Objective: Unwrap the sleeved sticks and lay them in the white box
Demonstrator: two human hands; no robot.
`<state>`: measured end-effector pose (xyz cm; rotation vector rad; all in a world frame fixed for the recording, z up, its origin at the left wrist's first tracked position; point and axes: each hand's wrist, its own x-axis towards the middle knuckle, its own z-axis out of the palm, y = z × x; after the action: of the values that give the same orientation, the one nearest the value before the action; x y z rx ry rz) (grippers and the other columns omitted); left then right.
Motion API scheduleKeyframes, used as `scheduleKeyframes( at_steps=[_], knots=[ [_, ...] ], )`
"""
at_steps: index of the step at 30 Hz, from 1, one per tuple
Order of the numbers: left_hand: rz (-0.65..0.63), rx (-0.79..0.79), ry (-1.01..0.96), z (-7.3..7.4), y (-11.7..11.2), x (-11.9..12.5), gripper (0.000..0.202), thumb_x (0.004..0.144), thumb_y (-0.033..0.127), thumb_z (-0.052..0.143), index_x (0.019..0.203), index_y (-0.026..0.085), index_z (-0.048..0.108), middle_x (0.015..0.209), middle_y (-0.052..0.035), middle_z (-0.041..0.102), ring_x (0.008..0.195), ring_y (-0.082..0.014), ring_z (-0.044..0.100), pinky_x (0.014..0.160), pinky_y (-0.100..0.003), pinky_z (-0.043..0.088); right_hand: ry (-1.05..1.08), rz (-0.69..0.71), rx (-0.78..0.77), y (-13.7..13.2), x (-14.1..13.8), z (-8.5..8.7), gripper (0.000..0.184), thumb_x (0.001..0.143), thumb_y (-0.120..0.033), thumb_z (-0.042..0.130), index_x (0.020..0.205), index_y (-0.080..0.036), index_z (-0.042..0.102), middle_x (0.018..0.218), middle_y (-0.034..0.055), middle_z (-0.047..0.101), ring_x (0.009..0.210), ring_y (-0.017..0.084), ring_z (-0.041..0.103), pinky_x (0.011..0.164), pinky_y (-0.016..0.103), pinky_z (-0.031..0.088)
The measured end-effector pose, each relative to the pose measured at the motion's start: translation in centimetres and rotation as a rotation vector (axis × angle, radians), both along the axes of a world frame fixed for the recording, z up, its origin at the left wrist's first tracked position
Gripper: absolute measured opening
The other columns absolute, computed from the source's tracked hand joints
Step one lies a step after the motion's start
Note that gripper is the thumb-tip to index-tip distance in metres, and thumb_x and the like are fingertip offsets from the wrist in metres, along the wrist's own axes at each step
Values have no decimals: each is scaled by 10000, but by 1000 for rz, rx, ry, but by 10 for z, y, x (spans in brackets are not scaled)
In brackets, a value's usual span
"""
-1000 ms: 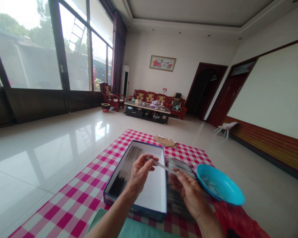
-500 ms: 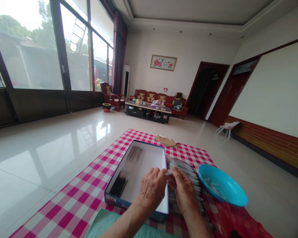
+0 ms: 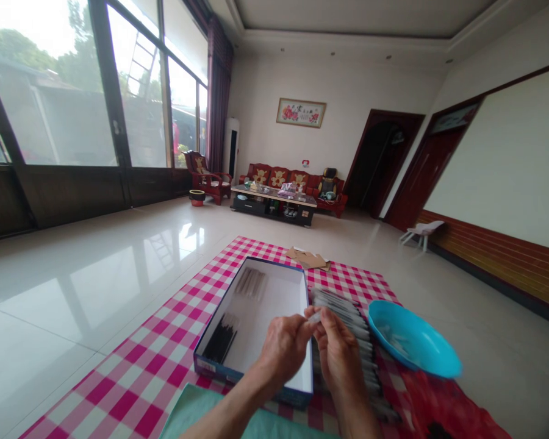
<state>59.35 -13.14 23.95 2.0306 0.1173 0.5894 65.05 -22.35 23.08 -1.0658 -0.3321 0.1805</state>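
Over the right edge of a shallow box [image 3: 274, 305], my left hand [image 3: 281, 347] and my right hand [image 3: 341, 347] meet fingertip to fingertip. Between them they pinch a small whitish translucent piece [image 3: 315, 317]; its exact kind is too blurred to make out. The blue-edged box holds a bundle of clear tubes [image 3: 251, 284] at its far end and thin black sticks [image 3: 219, 339] at its near left. Beneath and beside my right hand lies a row of slim grey pen-like sticks [image 3: 348, 320], partly hidden by that hand.
A blue oval basin [image 3: 439, 353] with several translucent pieces stands on the right, beside red material [image 3: 448, 405]. Brown cardboard [image 3: 308, 258] lies at the back of the checked tablecloth [image 3: 132, 366]. Green cloth [image 3: 187, 411] is in front. Beyond are a coffee table [image 3: 274, 204] and sofa.
My left hand has turned slightly and its fingers have shifted around the small piece. Both hands stay together at nearly the same spot; the view has moved a little.
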Motion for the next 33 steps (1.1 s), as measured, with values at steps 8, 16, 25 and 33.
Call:
scheduleKeyframes(
  at_steps=[8,16,25,33],
  knots=[
    [-521,-893,346,7,13,1,485,623,610,656,684,149,518,464,79,390,334,-25,252,354,-183,142,-12,60,-20,-4,0,8,224,731,-438,639,765,-218,667,819,47,711,861,263,654,699,367,527],
    [-196,-245,23,3,6,0,328,833,367,490,586,153,519,534,21,472,470,-73,416,490,-208,315,64,115,-1,-2,3,3,263,771,-464,602,853,-222,664,923,56,707,900,251,650,689,343,541],
    [178,490,-59,-10,0,1,309,902,203,351,1130,176,557,784,-73,628,728,-182,585,617,-247,396,127,-7,-3,16,-6,-5,252,734,-410,658,861,-192,663,878,43,726,910,245,653,756,352,541],
    [-189,-305,140,4,21,-2,375,820,425,478,621,137,612,455,21,479,382,-67,361,409,-199,261,96,-99,131,-26,25,18,203,720,-426,662,787,-236,636,839,15,728,905,229,665,793,404,529]
  ],
)
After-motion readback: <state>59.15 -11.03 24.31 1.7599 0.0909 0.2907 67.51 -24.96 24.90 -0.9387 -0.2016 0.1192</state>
